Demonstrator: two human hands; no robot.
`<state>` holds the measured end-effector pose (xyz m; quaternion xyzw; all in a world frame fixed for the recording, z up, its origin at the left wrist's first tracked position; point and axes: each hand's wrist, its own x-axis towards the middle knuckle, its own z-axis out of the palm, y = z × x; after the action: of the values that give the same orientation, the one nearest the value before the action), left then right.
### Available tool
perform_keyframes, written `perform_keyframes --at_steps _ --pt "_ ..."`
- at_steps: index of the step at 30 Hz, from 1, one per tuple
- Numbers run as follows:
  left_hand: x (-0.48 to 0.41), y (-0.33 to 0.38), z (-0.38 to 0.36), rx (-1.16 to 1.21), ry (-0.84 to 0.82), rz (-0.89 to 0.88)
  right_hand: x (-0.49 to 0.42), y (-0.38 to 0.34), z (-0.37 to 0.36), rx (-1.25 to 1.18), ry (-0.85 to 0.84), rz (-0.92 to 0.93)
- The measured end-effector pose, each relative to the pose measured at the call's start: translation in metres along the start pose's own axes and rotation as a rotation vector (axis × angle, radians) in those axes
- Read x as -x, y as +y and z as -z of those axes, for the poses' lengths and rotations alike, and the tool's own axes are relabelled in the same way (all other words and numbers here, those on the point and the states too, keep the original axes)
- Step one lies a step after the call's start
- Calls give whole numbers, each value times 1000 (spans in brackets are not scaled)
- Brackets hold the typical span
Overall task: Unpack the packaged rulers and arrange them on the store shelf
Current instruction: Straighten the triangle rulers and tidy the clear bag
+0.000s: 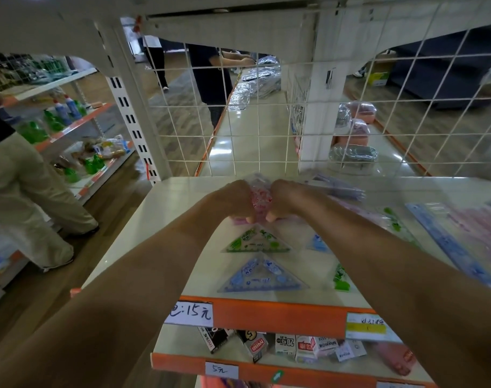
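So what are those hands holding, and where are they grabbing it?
A clear packet with pink print inside. The left hand grips its left side and the right hand grips its right side.

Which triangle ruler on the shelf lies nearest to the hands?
The green triangle ruler, just below the left hand and right hand; the blue triangle ruler lies nearer the orange edge.

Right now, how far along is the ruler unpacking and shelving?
Partly done. A green triangular plastic ruler and a blue triangular plastic ruler lie flat on the cream shelf. In hand: the left hand and right hand pinch a crumpled clear pink-printed packet between them. Left: the long blue straight ruler and pink packets at the right look still wrapped.
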<state>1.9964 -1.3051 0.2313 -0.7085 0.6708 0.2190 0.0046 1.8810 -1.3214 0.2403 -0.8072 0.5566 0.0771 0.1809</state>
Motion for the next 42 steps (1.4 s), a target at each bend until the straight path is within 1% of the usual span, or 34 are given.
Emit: perform_keyframes --at_steps 4,9,11,13,16,19,22,25,27,29,32,36,42 --pt "2 2 3 -12 -7 -7 1 0 0 27 14 5" --pt "2 3 2 38 -16 -50 -1 2 -2 27 20 28" --pt "1 0 2 87 -21 -61 -1 4 -1 0 11 39" --pt "-1 -5 2 189 9 -44 -3 8 -2 -53 -10 62" --pt "-3 -13 6 290 48 -31 -6 17 0 -169 14 76" --pt "-4 -17 10 210 41 -8 4 31 15 -224 39 50" --pt "-10 -19 6 148 -26 53 13 43 35 -283 36 16" --pt "-10 -13 2 43 -56 43 16 46 48 -252 50 -36" --pt "-6 -9 2 11 -33 23 19 44 52 -204 58 -56" --pt "-4 -7 2 -21 -21 1 21 42 52 -191 32 -68" --pt "-1 -4 0 -46 -8 -30 21 36 48 -213 -16 -77" --pt "2 1 0 -22 20 -82 17 27 46 -235 -9 -73" --pt "-2 6 3 -63 -56 -63 13 31 41 -287 -62 -110"
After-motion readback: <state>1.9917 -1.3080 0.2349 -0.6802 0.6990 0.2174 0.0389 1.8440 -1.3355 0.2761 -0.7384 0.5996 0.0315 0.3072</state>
